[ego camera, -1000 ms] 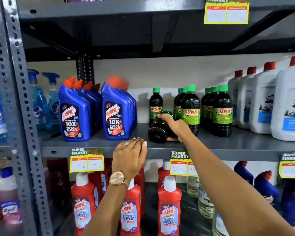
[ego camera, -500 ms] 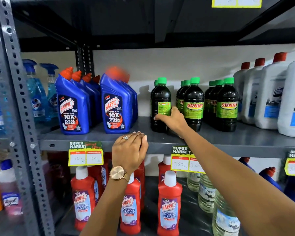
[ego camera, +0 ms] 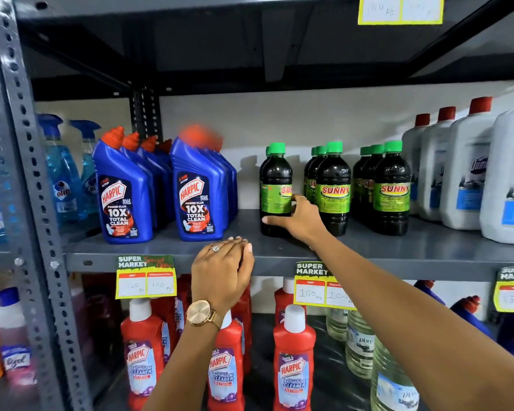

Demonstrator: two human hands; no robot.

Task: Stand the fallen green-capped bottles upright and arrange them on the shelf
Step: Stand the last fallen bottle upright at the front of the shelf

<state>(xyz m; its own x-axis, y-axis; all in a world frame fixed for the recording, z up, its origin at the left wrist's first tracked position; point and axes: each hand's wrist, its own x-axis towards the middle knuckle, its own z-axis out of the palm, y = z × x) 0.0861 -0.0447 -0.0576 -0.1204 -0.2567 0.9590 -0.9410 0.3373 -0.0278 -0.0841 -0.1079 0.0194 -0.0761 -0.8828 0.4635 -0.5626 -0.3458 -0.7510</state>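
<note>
The green-capped bottle [ego camera: 276,189] stood upright on the grey shelf [ego camera: 428,250], its label turned partly aside so only "SU" showed. The right hand [ego camera: 301,219] wrapped its lower half, thumb across the front near the base and fingers [ego camera: 299,199] around the far side, holding it. Directly behind that bottle one more green cap peeked out, making two in that file. To the right of the hand stood a file of three green-capped bottles [ego camera: 333,188], the front one just beside the knuckles, and farther right a second file of three [ego camera: 391,188], so eight in all could be counted, every one upright.

The left hand [ego camera: 221,272] rested below and to the left of the right hand, its fingers curled loosely over the shelf's front edge and holding nothing; it wore a ring and a gold watch [ego camera: 201,312] at the wrist.

Left of both hands stood two files of blue Harpic bottles [ego camera: 122,197], at least four in the nearer file; the count in the other was hidden. Beyond the right hand's far side stood four white jugs [ego camera: 463,173] with red caps. Under the hands, on the lower shelf, three red Harpic bottles [ego camera: 293,363] stood in front, with more behind them. Three yellow price tags [ego camera: 146,280] hung on the shelf edge.
</note>
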